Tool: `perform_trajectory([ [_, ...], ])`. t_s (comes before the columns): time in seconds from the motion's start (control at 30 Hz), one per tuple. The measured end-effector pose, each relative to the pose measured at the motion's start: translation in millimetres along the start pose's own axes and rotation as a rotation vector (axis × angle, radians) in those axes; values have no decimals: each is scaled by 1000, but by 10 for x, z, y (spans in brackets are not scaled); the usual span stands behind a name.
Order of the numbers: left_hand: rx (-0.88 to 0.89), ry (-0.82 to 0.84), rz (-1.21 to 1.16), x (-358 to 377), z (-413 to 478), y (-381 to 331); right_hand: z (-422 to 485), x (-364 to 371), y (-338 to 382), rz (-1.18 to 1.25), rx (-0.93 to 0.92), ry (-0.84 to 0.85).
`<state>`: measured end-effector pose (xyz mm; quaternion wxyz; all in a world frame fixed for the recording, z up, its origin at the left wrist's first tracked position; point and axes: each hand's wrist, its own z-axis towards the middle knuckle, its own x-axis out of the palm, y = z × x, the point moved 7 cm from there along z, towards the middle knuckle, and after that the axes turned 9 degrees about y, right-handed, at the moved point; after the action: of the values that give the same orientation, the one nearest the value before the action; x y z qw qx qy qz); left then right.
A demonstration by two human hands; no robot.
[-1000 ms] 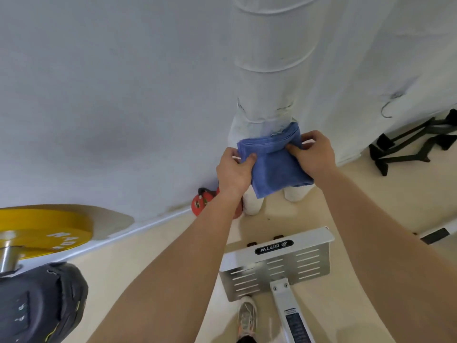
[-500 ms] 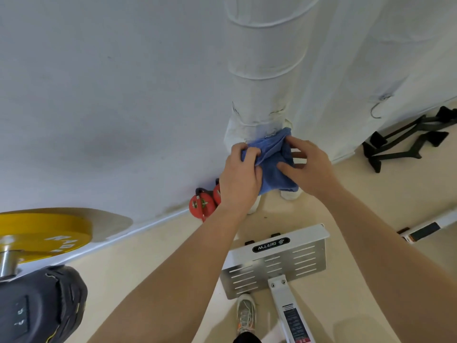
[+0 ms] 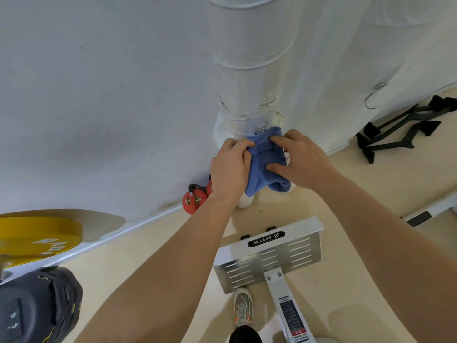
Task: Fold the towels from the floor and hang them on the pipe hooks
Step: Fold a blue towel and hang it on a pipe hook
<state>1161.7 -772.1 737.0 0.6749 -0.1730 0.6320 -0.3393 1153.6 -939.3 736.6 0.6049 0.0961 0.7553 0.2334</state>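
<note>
A folded blue towel [image 3: 263,169] hangs against the white wrapped pipe [image 3: 249,70], its top edge just under a small metal hook [image 3: 259,131] on the pipe. My left hand [image 3: 230,167] grips the towel's left edge, fingers curled over the fold. On the towel's right side my right hand [image 3: 299,157] holds it, fingertips on the top edge and thumb pressing the cloth's front. A second wire hook [image 3: 373,97] hangs on the white surface at the right, bare.
Red kettlebells [image 3: 196,199] sit at the wall base left of the pipe. A white perforated machine plate [image 3: 269,256] lies below my arms, my shoe [image 3: 243,308] beside it. A yellow weight plate [image 3: 37,236] is at left; black stands [image 3: 400,129] at right.
Both hands moved the towel up and closer to the pipe, bunching its top edge against the small hook. My right hand shifted from the towel's side onto its front.
</note>
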Motion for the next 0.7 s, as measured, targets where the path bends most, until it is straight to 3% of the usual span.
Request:
perform_trajectory([
  [0.1,12,-6,90,7,-35,-40,-27,-61,82,-59,-50,-101],
  [0.23,221,-164,430,75,-203,-129,-57,-7,123,69,-73,-107],
  [0.37,375,-84,371,214,-312,-154,-90,79,84,122,-75,-114],
  [0.57,337,18,275,284,-326,11,-116,194,-79,162,-71,-48],
  [0.7,300,51,283,222,-147,7,-68,178,-70,160,-28,-159],
])
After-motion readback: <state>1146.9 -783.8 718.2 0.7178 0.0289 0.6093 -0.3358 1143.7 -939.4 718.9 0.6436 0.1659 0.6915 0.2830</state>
